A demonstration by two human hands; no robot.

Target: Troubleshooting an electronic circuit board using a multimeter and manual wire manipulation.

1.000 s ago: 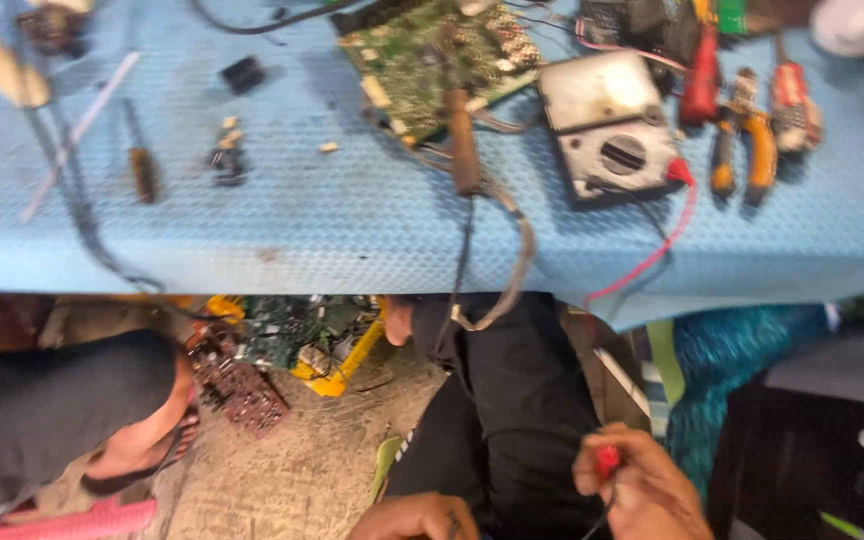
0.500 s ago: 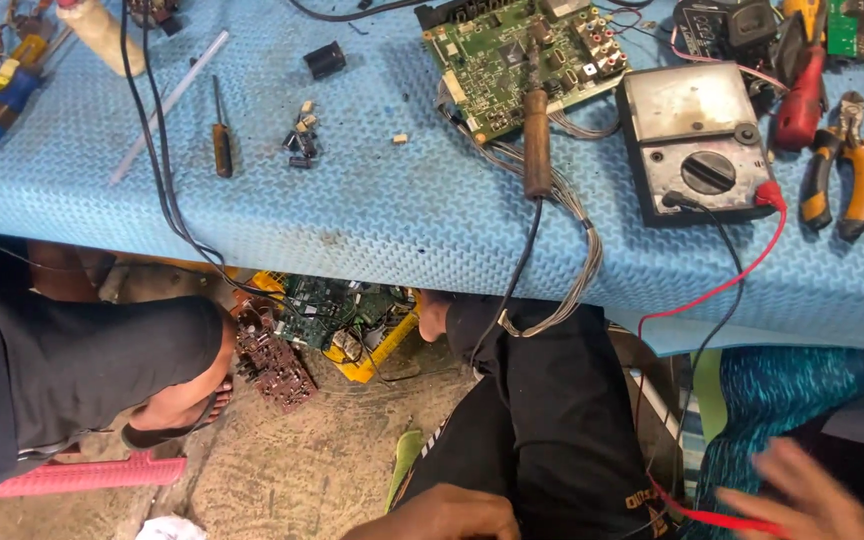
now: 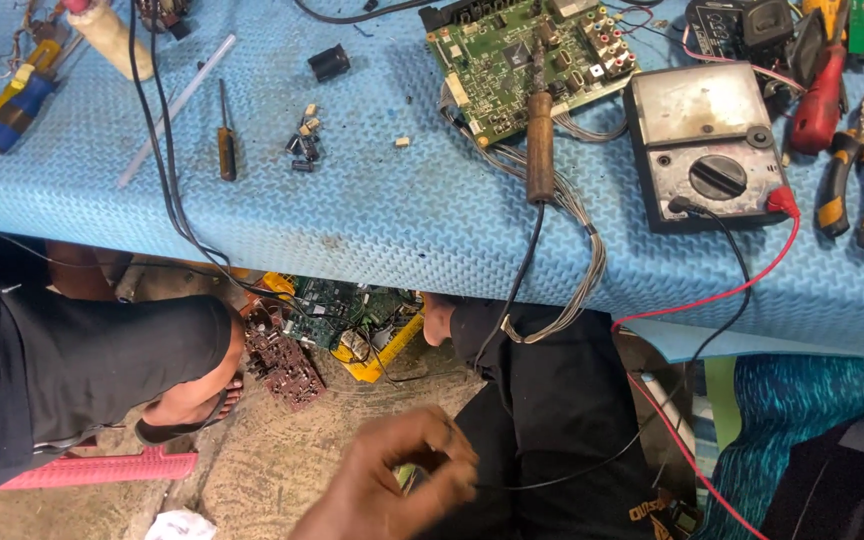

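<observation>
My left hand [image 3: 392, 485] is low in the middle of the view, above my lap in black trousers [image 3: 552, 400]. Its fingers are pinched on a thin black test lead [image 3: 652, 430]. That lead runs up to a grey analogue multimeter [image 3: 712, 150] lying on the blue foam mat [image 3: 352, 220]. A red test lead [image 3: 692, 300] hangs from the same meter over the table edge and trails down to the lower right. My right hand is out of sight. A wooden-handled soldering iron [image 3: 540, 145] rests against a green circuit board [image 3: 527, 60].
Orange-handled pliers [image 3: 857, 180] and a red tool [image 3: 820, 100] lie right of the meter. A small screwdriver [image 3: 224, 140] and loose components [image 3: 302, 140] lie at mid-left. Under the table are circuit boards [image 3: 332, 315] and another person's sandalled foot [image 3: 187, 400].
My right hand, which held the red probe, has gone out of view at the right. My left hand has risen and now pinches the black lead. The view has shifted left.
</observation>
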